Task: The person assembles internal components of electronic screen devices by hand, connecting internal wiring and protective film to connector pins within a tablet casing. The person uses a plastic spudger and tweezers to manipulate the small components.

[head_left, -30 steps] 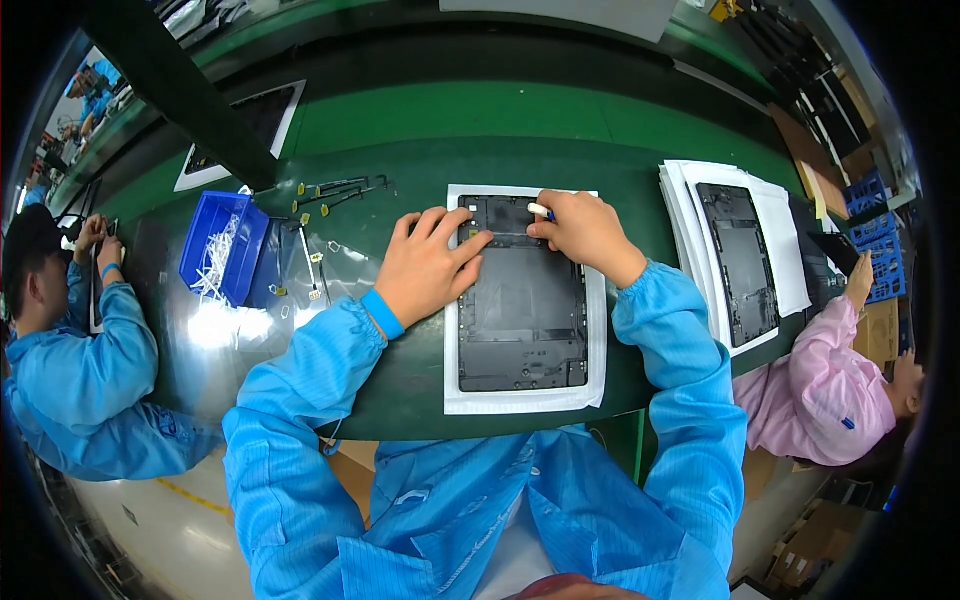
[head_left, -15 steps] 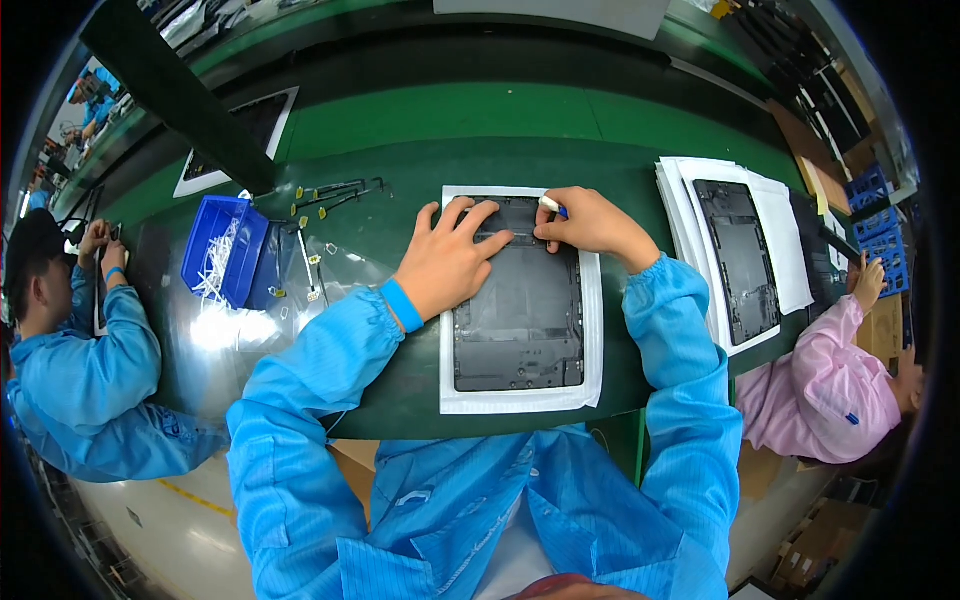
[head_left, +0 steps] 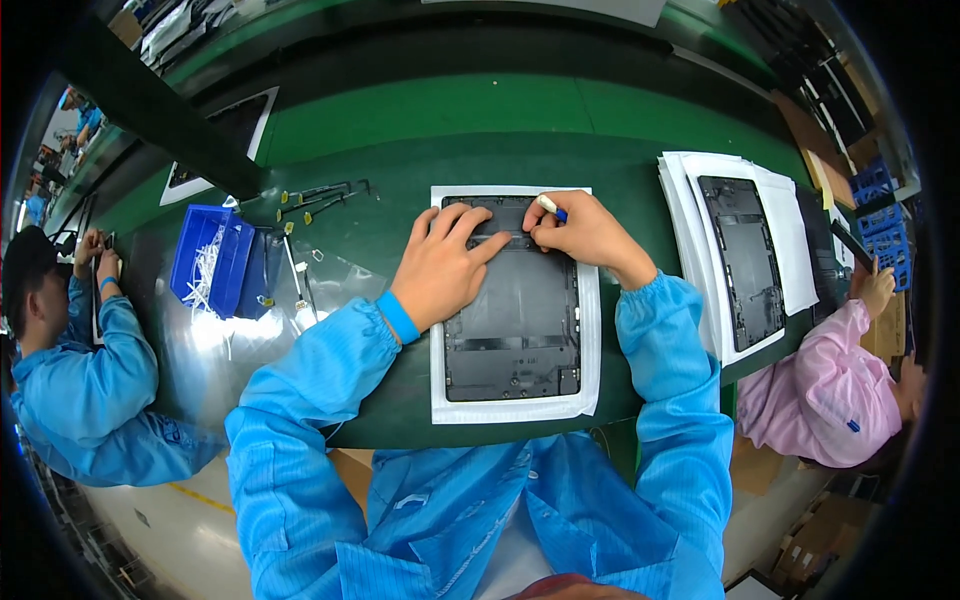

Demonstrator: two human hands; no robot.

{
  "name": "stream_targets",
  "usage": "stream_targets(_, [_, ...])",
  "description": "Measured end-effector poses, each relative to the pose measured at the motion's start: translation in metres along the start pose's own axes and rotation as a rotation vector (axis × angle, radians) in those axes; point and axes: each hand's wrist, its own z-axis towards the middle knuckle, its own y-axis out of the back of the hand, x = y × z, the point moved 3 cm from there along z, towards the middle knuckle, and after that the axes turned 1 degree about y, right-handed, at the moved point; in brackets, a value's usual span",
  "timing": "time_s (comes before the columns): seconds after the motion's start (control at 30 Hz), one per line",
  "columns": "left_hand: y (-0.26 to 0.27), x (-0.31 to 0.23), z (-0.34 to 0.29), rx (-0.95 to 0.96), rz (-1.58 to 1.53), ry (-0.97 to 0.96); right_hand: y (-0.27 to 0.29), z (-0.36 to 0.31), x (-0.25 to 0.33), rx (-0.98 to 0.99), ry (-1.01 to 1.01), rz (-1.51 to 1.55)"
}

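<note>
A flat black tablet-like back panel (head_left: 512,310) lies on a white padded sheet (head_left: 590,350) in front of me. My left hand (head_left: 440,268) rests on the panel's upper left part, palm down and fingers spread. Near the panel's top right, my right hand (head_left: 588,238) pinches a slim white and blue pen-like tool (head_left: 547,204). Its lower end is hidden behind the fingers, close to a strip across the panel. Whether the tip touches the panel, I cannot tell.
To the left stand a blue bin (head_left: 238,262) of white strips and several small black cables (head_left: 320,197). On the right, another black panel (head_left: 743,262) lies on stacked white sheets (head_left: 680,200). Co-workers sit at both sides, one in blue (head_left: 95,370), one in pink (head_left: 810,400).
The view has shifted slightly. My right fingers have turned a little with the tool, which now leans differently; my left hand keeps its place on the panel.
</note>
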Motion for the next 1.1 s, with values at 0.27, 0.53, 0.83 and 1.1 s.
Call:
stream_targets(0.27, [-0.002,-0.002,0.001,-0.005,-0.002,-0.001,0.001,-0.001,-0.011,-0.039,0.06,0.214])
stream_targets(0.53, [-0.001,-0.003,-0.001,-0.009,0.005,-0.006,-0.001,-0.004,-0.004,-0.078,0.029,-0.101])
stream_targets(0.83, [-0.001,-0.002,-0.001,-0.007,0.002,-0.004,-0.002,-0.005,0.0,-0.112,0.087,-0.206])
stream_targets(1.1, [-0.001,-0.006,0.004,0.043,0.08,-0.024,0.008,-0.009,-0.01,-0.278,0.113,-0.057])
